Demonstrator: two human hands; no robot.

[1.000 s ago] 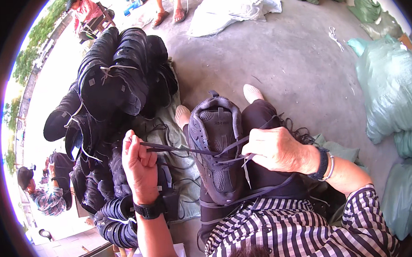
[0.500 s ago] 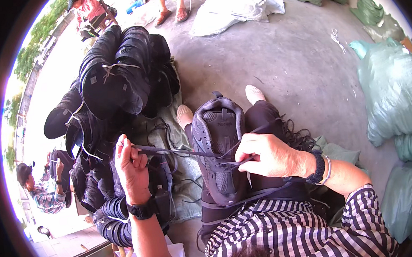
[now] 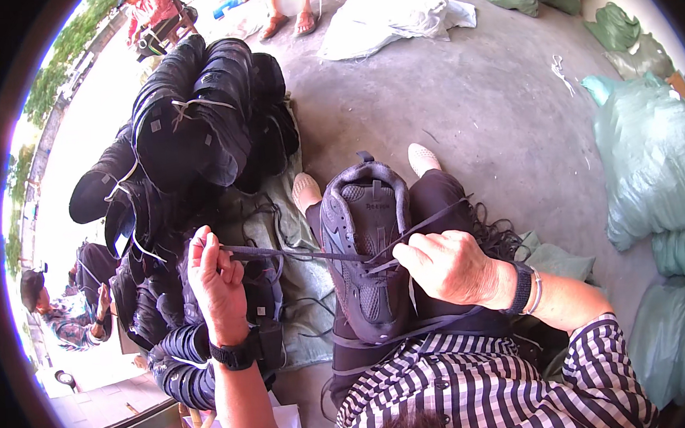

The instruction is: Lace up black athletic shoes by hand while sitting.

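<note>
A dark grey shoe upper point(image 3: 375, 296) lies across my lap, its toe toward me and its heel loop pointing away. Flat dark lace point(image 3: 302, 254) passes through its lower eyelets. My left hand point(image 3: 217, 281), raised left of the shoe upper, pinches one stretch of lace and holds it taut out to the side. Right beside the eyelets, my right hand point(image 3: 452, 269) is closed on lace at the throat; its fingertips are partly hidden. Another length of lace slants up past that hand to my right knee.
Bundled stacks of black shoe pieces point(image 3: 187, 137), tied with pale cord, rise on the left. A bunch of dark laces point(image 3: 494, 233) lies by my right thigh. Pale green sacks point(image 3: 653, 159) line the right; a white sack point(image 3: 390, 18) lies ahead. Other people sit at the left and far side.
My right hand has rolled over into a tighter fist and lies slightly lower and to the right. The left hand keeps its pinch on the taut lace, almost unmoved.
</note>
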